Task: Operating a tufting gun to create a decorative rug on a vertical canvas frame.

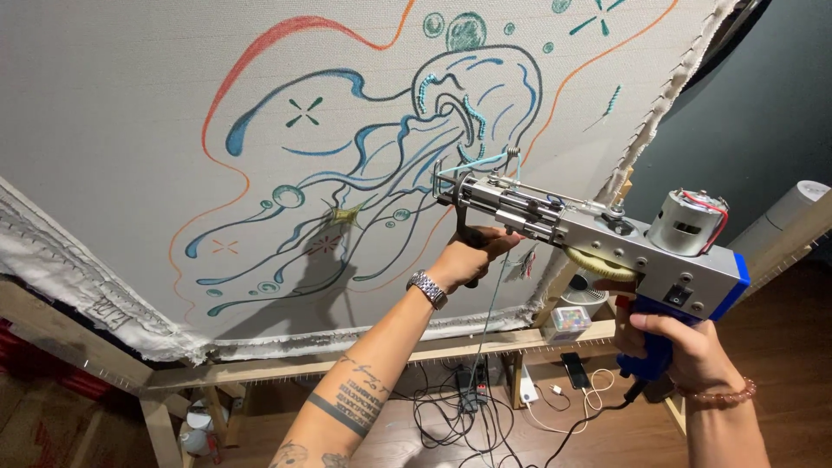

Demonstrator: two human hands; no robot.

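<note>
Item: tufting gun [598, 234], centre right of the frame, held in both hands against a stretched tufting cloth [130, 130] that fills the upper left and centre. Left hand [468, 256]: fingers clamped around the dark front handle below the needle end, wristwatch [427, 289] on the wrist, tattooed forearm running to the lower centre. Right hand [672, 342]: fingers closed on the blue rear grip at lower right, bead bracelet [724, 397] on the wrist. Handling note, as a judgement: the needle end sits at the cloth near the blue outline, so steady forward pressure from both hands, the foot kept flat on the weave, and travel along the drawn line look like what the work wants; slack pressure would likely let the needle skip or tear the cloth. Appearance of gun: silver metal body, blue end cap, exposed cylindrical motor with red wire on top at right, yellowish gear under the body, pale blue yarn [481, 160] fed to the needle. Cloth: off-white, marked with a jellyfish drawing [468, 95] in blue, teal and orange lines, a few short stretches already tufted in teal. Surroundings: wooden frame [286, 368] with tack strips along the lower edge; cables [468, 416] and a phone [575, 370] on the wooden floor below.
</note>
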